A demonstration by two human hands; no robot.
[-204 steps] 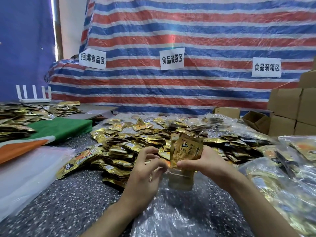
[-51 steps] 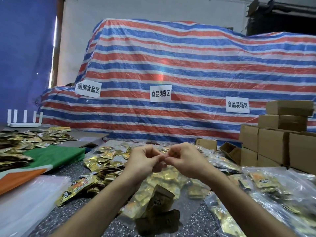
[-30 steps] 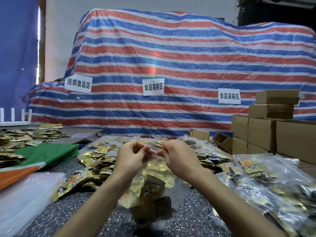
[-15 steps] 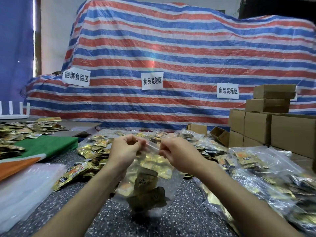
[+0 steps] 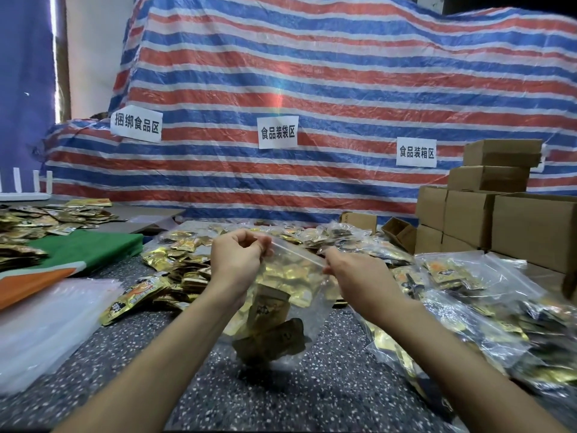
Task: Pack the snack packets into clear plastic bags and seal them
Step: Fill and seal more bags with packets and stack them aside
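I hold a clear plastic bag [image 5: 299, 278] upright above the speckled table [image 5: 281, 392]. Several gold and brown snack packets [image 5: 271, 326] sit in its bottom. My left hand [image 5: 239, 260] pinches the left end of the bag's top strip. My right hand [image 5: 356, 271] pinches the strip further right, and the strip runs taut between them. Behind the bag lies a heap of loose gold snack packets [image 5: 181, 267].
Filled clear bags [image 5: 487, 310] are piled at the right. A stack of flat clear bags [image 5: 46, 320] lies at the left, beside a green and orange cloth [image 5: 78, 250]. Cardboard boxes [image 5: 487, 214] stand at the back right. A striped tarp [image 5: 312, 89] hangs behind.
My hands have moved apart along the bag's top strip, the right hand sliding rightward. Earlier my right hand dropped packets into the bag.
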